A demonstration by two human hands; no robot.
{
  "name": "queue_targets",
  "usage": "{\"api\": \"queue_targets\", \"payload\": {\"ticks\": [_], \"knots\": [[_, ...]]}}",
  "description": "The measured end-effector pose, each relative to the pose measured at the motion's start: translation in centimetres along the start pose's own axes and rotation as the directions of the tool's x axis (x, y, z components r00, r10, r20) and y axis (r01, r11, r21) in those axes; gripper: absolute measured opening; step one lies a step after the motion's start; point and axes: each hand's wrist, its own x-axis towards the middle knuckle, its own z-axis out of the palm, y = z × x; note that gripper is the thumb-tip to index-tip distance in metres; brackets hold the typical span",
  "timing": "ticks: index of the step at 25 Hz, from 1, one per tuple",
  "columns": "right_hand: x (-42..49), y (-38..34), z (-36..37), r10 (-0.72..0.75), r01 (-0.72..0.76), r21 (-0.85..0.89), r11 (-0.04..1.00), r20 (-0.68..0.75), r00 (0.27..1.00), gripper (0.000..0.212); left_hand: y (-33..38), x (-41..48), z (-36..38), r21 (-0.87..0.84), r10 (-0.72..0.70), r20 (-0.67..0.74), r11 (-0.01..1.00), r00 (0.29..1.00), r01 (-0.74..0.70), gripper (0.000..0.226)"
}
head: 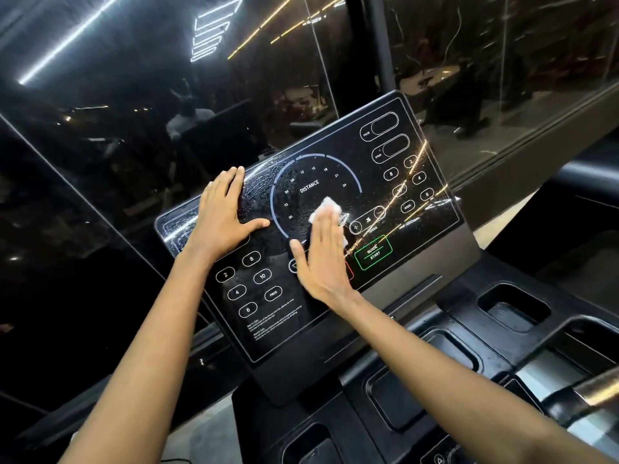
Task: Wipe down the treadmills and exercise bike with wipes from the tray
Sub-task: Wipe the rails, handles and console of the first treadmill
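A black glossy treadmill console panel (412, 169) with white button outlines and a DISTANCE dial tilts up in front of me. My right hand (323, 256) lies flat on its middle, straight fingers pressing a crumpled white wipe (326, 207) against the dial. My left hand (222, 214) rests flat on the panel's upper left part, fingers together and thumb spread. Wet smears show on the glass around the left hand and the dial.
Below the panel, the black treadmill deck has several recessed holders (512, 308). A silver handlebar (596, 386) crosses at the lower right. Dark glass walls (134, 128) with light reflections stand behind the console.
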Motion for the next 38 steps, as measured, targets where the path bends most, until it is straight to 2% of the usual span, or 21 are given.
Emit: {"api": "queue_targets", "payload": {"ticks": [2,5,6,9,13,16,19,21,23,25,26,28,32,36,38], "knots": [[2.0,-0.6,-0.2,-0.117,0.117,-0.043,0.992,0.007,0.993,0.078,-0.2,0.0,-0.2,0.003,-0.002,0.013,1.000,1.000,0.001,0.112],[4.6,-1.4,-0.3,-0.037,0.036,-0.030,0.999,-0.055,0.998,0.080,-0.6,0.1,-0.3,0.009,-0.008,0.017,1.000,1.000,0.008,0.112],[5.2,-1.7,-0.2,-0.059,0.057,-0.040,0.998,-0.054,0.997,0.081,-0.7,0.1,-0.3,0.010,-0.011,0.015,1.000,1.000,0.011,0.111],[7.1,-2.1,-0.4,-0.245,0.242,-0.110,0.964,-0.015,0.969,0.079,-0.9,0.3,-0.5,0.002,-0.022,0.017,1.000,1.000,0.022,0.112],[10.2,-3.4,-0.9,-0.219,0.214,-0.108,0.971,-0.032,0.975,0.080,-0.7,1.2,-0.5,-0.018,-0.042,0.034,0.999,0.999,0.043,0.115],[10.6,-2.9,-1.2,-0.284,0.276,-0.135,0.952,-0.045,0.958,0.077,-0.2,2.3,-0.6,-0.026,-0.075,0.090,0.997,0.993,0.077,0.118],[10.5,-1.7,-1.6,-0.121,0.109,-0.080,0.991,-0.152,0.981,0.076,0.3,2.5,-0.6,-0.031,-0.074,0.086,0.997,0.994,0.077,0.119],[10.7,-2.4,-1.2,-0.056,0.047,-0.067,0.997,-0.148,0.987,0.078,0.4,2.5,-0.5,-0.050,-0.079,0.097,0.995,0.992,0.084,0.119],[11.0,-3.5,-1.0,-0.158,0.150,-0.107,0.983,-0.073,0.985,0.078,0.4,2.7,-0.6,-0.069,-0.081,0.114,0.994,0.990,0.089,0.120],[11.5,-3.9,-1.3,-0.302,0.300,-0.127,0.945,0.002,0.953,0.073,0.5,2.9,-0.6,-0.066,-0.084,0.117,0.994,0.990,0.092,0.120],[11.6,-3.6,-1.6,-0.332,0.330,-0.124,0.936,0.009,0.943,0.071,0.5,3.0,-0.6,-0.063,-0.085,0.117,0.994,0.989,0.093,0.120],[11.1,-2.4,-2.0,-0.269,0.262,-0.113,0.958,-0.045,0.962,0.070,0.8,2.9,-0.5,-0.060,-0.086,0.118,0.994,0.989,0.094,0.120],[6.4,0.3,-1.7,0.021,-0.026,-0.029,0.999,-0.144,0.989,0.073,2.7,3.3,0.1,-0.038,-0.036,0.102,0.998,0.994,0.041,0.121],[-0.1,2.2,-0.2,-0.047,0.041,-0.099,0.994,-0.060,0.997,0.074,5.7,4.7,1.7,0.018,0.001,0.093,1.000,0.996,-0.003,0.124],[-1.7,4.3,-0.5,0.059,-0.068,-0.094,0.993,-0.100,0.993,0.072,6.5,5.0,2.2,0.025,-0.017,0.085,1.000,0.996,0.015,0.124]]}}
